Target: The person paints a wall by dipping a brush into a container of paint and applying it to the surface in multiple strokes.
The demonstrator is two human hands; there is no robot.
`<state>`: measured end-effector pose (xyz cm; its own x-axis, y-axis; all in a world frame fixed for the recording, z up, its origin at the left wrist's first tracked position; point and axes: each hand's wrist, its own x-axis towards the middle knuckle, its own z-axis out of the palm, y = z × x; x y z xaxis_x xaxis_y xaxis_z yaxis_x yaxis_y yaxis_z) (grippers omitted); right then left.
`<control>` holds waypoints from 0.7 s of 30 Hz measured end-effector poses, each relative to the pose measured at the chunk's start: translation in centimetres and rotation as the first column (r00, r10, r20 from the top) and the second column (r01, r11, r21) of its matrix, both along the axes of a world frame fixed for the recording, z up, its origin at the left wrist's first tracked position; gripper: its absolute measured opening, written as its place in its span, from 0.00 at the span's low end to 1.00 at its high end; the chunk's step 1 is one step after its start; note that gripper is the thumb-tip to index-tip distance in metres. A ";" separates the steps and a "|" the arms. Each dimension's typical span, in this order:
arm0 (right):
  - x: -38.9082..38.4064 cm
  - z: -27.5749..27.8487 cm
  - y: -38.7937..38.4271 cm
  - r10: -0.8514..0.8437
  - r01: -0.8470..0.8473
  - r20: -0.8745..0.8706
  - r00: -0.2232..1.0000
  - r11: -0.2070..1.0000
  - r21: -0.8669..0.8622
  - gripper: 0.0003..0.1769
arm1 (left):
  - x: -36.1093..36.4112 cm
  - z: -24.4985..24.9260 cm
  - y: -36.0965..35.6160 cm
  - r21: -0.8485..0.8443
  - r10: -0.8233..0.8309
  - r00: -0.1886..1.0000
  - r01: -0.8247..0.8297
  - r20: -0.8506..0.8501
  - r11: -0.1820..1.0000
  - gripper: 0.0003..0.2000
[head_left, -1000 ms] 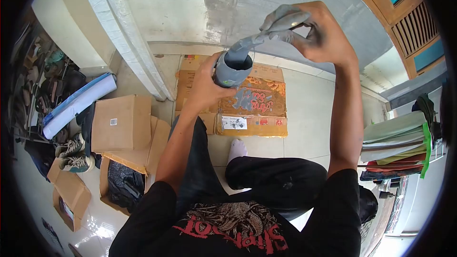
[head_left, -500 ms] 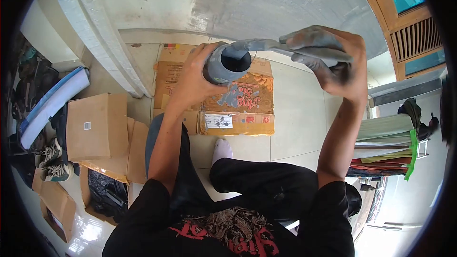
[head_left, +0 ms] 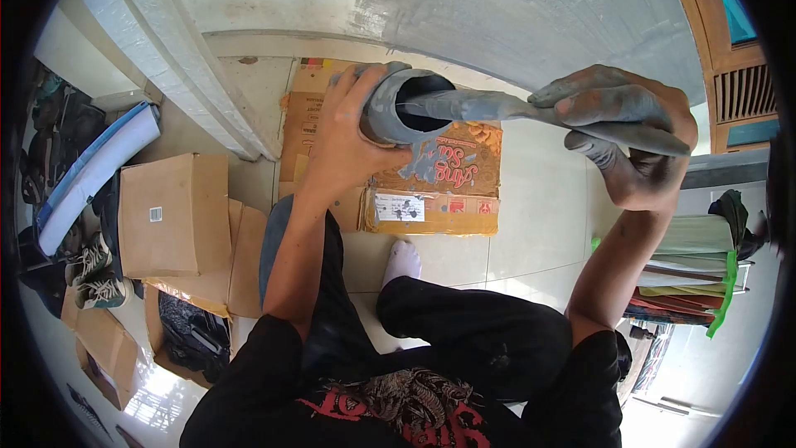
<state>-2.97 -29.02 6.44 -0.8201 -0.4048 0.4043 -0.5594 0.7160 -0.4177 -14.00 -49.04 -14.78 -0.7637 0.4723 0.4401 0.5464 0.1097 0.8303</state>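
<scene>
My left hand [head_left: 348, 129] is wrapped round a grey-smeared can [head_left: 381, 108], its dark opening tilted to the right. In my right hand [head_left: 626, 133], coated with grey, is the handle of a grey-covered brush [head_left: 497, 105]. The brush's wide end reaches into the can's mouth, and its tip is hidden inside. Under the can, a flattened cardboard sheet [head_left: 473, 207] with grey splashes lies on the tiled floor. In front stands a wall [head_left: 531, 8] with a grey coating over part of it.
Cardboard boxes [head_left: 174, 216] and a pair of shoes [head_left: 104, 290] are on the left. Hanging or stacked cloths [head_left: 684, 274] are at the right, below a wooden vent frame [head_left: 746, 91]. My socked foot [head_left: 403, 261] rests near the cardboard's front edge.
The view has shifted slightly. My right hand has moved lower and to the right, and the brush now lies nearly level with its end in the can, whose mouth tips more to the right.
</scene>
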 end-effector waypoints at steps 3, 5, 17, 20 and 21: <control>-0.8 -0.1 -0.1 0.175 -0.169 -0.068 0.982 0.982 0.085 0.12 | 0.0 -0.4 0.0 0.022 0.045 0.998 -0.044 -0.045 0.999 0.44; -0.8 -0.1 -0.4 0.144 -0.142 -0.036 0.989 0.988 0.053 0.11 | -0.1 -0.4 -0.1 0.040 0.057 0.997 -0.055 -0.049 0.998 0.42; -0.9 -0.9 0.5 0.122 -0.111 0.096 0.988 0.987 -0.113 0.10 | 0.4 -1.2 0.6 -0.013 -0.033 0.999 0.032 -0.043 0.999 0.44; -0.4 -0.8 0.5 0.067 -0.051 0.141 0.988 0.992 -0.117 0.12 | 0.5 -1.4 0.3 -0.098 -0.086 0.991 0.096 0.103 0.991 0.46; -0.9 0.0 0.7 0.053 -0.045 0.174 0.983 0.998 -0.046 0.13 | 0.3 -2.1 0.4 -0.124 -0.100 0.984 0.119 0.150 0.985 0.46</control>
